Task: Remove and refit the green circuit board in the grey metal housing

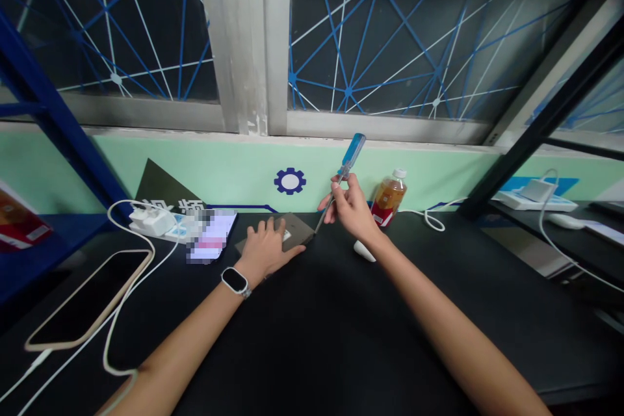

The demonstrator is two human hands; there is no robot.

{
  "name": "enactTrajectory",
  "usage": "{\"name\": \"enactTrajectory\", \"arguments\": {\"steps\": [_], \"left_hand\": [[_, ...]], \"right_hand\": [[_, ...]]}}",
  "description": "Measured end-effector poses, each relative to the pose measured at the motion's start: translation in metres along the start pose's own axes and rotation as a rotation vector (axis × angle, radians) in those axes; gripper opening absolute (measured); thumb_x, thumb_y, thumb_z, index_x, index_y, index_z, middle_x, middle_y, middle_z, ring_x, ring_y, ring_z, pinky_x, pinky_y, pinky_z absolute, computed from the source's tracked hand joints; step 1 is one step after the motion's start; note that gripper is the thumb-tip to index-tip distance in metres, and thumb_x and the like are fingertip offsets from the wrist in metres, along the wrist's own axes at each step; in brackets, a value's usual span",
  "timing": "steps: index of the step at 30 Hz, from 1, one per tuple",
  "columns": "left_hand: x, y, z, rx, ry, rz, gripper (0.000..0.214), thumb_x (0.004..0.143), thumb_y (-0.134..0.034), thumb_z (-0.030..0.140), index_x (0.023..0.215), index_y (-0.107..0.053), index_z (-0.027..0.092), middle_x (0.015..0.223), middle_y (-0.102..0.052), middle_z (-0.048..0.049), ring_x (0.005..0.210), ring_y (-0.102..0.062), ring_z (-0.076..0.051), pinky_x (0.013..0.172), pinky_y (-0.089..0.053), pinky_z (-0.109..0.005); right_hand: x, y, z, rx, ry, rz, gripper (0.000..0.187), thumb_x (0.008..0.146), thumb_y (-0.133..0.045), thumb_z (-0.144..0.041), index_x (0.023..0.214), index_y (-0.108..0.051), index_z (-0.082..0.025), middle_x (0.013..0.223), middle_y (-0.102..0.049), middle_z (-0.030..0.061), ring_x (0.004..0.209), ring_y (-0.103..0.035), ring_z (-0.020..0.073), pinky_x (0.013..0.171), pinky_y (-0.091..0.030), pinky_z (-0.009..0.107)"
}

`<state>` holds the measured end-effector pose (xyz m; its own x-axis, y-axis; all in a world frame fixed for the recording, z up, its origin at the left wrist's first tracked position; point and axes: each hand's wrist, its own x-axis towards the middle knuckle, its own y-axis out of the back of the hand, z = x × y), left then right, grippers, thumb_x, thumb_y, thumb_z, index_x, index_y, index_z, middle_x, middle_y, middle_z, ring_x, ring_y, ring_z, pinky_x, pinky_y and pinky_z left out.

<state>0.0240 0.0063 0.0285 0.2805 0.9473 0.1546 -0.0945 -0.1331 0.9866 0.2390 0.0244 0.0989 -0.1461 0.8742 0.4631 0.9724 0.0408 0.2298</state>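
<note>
A flat grey-brown rectangular device (298, 226) with a small pale label lies on the black table. My left hand (266, 247) rests on top of it, palm down with fingers spread, and covers much of its surface. In my right hand (351, 209) is a screwdriver (353, 152) with a clear blue handle. The fingers pinch its metal shaft just below the handle, which points up and away. The screwdriver's tip is at the device's right edge; whether it sits in a screw is too small to tell.
Behind my right hand stands a drink bottle (390, 196), and a white object (364, 251) lies under that wrist. To the left are a lit phone (214, 237), a power strip with a white charger (152, 220), a dark phone (90, 299) and loose white cables (113, 312).
</note>
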Motion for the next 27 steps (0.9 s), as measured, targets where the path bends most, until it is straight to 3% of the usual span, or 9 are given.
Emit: {"name": "enactTrajectory", "arguments": {"steps": [4, 7, 9, 12, 15, 18, 27], "left_hand": [[-0.020, 0.003, 0.006, 0.087, 0.199, -0.015, 0.087, 0.095, -0.020, 0.066, 0.148, -0.039, -0.001, 0.154, -0.033, -0.0317, 0.128, -0.046, -0.044, 0.093, -0.045, -0.051], [-0.022, 0.005, 0.001, 0.105, 0.221, 0.005, 0.072, 0.100, -0.024, 0.051, 0.144, -0.044, -0.003, 0.151, -0.038, -0.0311, 0.125, -0.050, -0.040, 0.091, -0.047, -0.046], [-0.016, 0.004, -0.004, 0.103, 0.158, 0.081, 0.062, 0.100, -0.029, 0.045, 0.141, -0.049, 0.002, 0.149, -0.043, -0.0282, 0.127, -0.048, -0.039, 0.097, -0.043, -0.050], [0.002, -0.003, -0.011, 0.026, -0.085, 0.213, 0.048, 0.100, -0.035, 0.038, 0.138, -0.054, 0.015, 0.152, -0.042, -0.0193, 0.138, -0.037, -0.037, 0.109, -0.031, -0.056], [0.020, -0.015, -0.014, -0.136, -0.273, 0.182, 0.041, 0.101, -0.033, 0.030, 0.134, -0.056, 0.024, 0.144, -0.052, -0.0105, 0.135, -0.044, -0.028, 0.114, -0.026, -0.053], [0.027, -0.024, -0.014, -0.224, -0.276, 0.140, 0.042, 0.101, -0.031, 0.024, 0.134, -0.056, 0.026, 0.133, -0.060, -0.0089, 0.125, -0.053, -0.025, 0.113, -0.029, -0.051], [0.007, -0.023, -0.006, -0.241, -0.213, 0.148, 0.046, 0.095, -0.036, 0.014, 0.134, -0.058, 0.023, 0.140, -0.056, -0.0116, 0.131, -0.048, -0.026, 0.108, -0.032, -0.049]], "right_hand": [[0.000, -0.002, 0.003, 0.007, 0.014, -0.008, 0.035, 0.097, -0.042, -0.057, 0.109, -0.032, -0.026, 0.070, -0.067, -0.0028, 0.042, -0.062, 0.0141, 0.041, -0.050, 0.025], [0.000, -0.004, 0.006, 0.010, 0.019, -0.019, 0.033, 0.098, -0.042, -0.056, 0.109, -0.032, -0.026, 0.069, -0.066, -0.0035, 0.042, -0.062, 0.0138, 0.042, -0.050, 0.025], [0.000, -0.005, 0.007, 0.004, 0.016, -0.032, 0.032, 0.098, -0.042, -0.054, 0.108, -0.032, -0.026, 0.069, -0.066, -0.0034, 0.043, -0.062, 0.0133, 0.042, -0.050, 0.024], [-0.001, -0.008, 0.006, -0.023, -0.002, -0.051, 0.032, 0.096, -0.048, -0.050, 0.109, -0.033, -0.026, 0.069, -0.066, -0.0040, 0.043, -0.061, 0.0127, 0.044, -0.050, 0.024], [-0.002, -0.010, 0.007, -0.044, -0.029, -0.073, 0.033, 0.094, -0.053, -0.046, 0.111, -0.034, -0.026, 0.069, -0.065, -0.0048, 0.044, -0.060, 0.0127, 0.045, -0.049, 0.024], [-0.003, -0.014, 0.008, -0.063, -0.038, -0.093, 0.029, 0.095, -0.049, -0.043, 0.113, -0.035, -0.026, 0.070, -0.065, -0.0041, 0.046, -0.060, 0.0130, 0.047, -0.049, 0.025], [0.012, -0.051, -0.001, -0.247, 0.082, -0.134, 0.020, 0.100, -0.040, -0.038, 0.113, -0.036, -0.024, 0.065, -0.065, -0.0031, 0.045, -0.057, 0.0153, 0.050, -0.047, 0.029]]}}
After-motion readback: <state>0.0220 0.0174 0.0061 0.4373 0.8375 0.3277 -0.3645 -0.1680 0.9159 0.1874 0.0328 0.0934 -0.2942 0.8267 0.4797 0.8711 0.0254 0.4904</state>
